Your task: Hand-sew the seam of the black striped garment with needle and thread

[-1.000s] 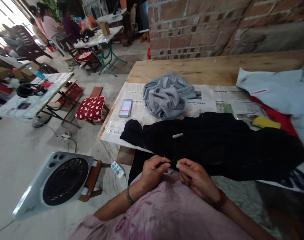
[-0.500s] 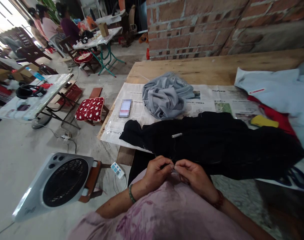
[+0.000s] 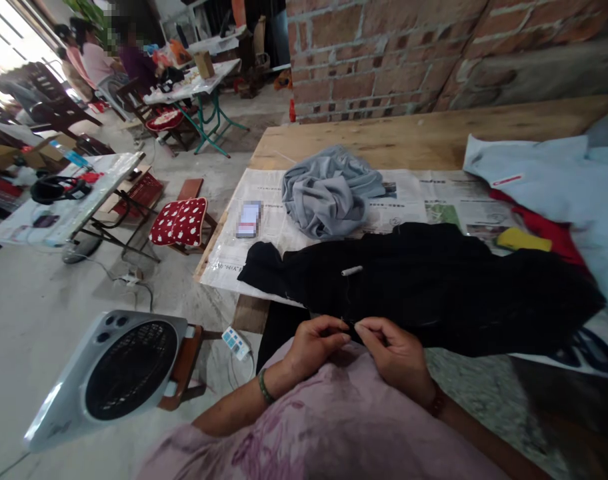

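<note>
My left hand (image 3: 314, 345) and my right hand (image 3: 395, 355) are close together in front of my body, at the near edge of a black cloth garment (image 3: 424, 280). Thumb and forefinger of the right hand are pinched. The left hand's fingers are curled, its thumb tip slightly below the forefinger tip. What the fingers hold is too small to make out. A small white thread spool (image 3: 353, 271) lies on the black garment, and a thin thread trails from it towards my fingertips.
A crumpled grey cloth (image 3: 329, 193) and a phone (image 3: 249, 219) lie on the newspaper-covered table (image 3: 224, 257). Pale blue cloth (image 3: 539, 167) and a yellow piece (image 3: 524, 239) are at right. A box fan (image 3: 134, 367) and a power strip (image 3: 235, 343) stand left; people sit behind.
My fingertips have moved slightly apart, and the left thumb has separated from its forefinger. The right hand has shifted a little to the right. The spool remains on the black garment.
</note>
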The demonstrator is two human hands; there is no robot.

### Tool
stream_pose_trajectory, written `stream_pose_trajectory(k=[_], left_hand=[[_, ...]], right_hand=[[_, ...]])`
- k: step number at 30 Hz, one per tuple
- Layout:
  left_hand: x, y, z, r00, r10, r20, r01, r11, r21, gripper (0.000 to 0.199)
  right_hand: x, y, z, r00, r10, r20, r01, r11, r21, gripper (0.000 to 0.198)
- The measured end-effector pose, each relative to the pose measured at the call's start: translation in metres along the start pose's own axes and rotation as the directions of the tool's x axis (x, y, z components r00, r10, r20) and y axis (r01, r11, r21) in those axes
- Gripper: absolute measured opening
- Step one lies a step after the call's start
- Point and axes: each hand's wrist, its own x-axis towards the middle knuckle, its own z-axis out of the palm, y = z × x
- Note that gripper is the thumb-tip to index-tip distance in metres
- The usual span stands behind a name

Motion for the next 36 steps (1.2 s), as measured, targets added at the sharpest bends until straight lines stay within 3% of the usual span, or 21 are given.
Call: stream_pose_trajectory(k=[10,36], left_hand=[[0.0011,0.0023,0.0021,1.0,-0.025,0.019,0.025,1.0,0.002,0.039],[0.0014,0.0012,0.0027,0.999,-0.006,0.04,0.005,0.999,0.042,0.042]], right_hand=[[-0.0018,0.0006,-0.0003,0.995,-0.096,-0.001,0.096,0.993,-0.072,0.021],[0.0011,-0.0064,0.0015,0.997,-0.053,0.05,0.058,0.994,-0.091,0.021]])
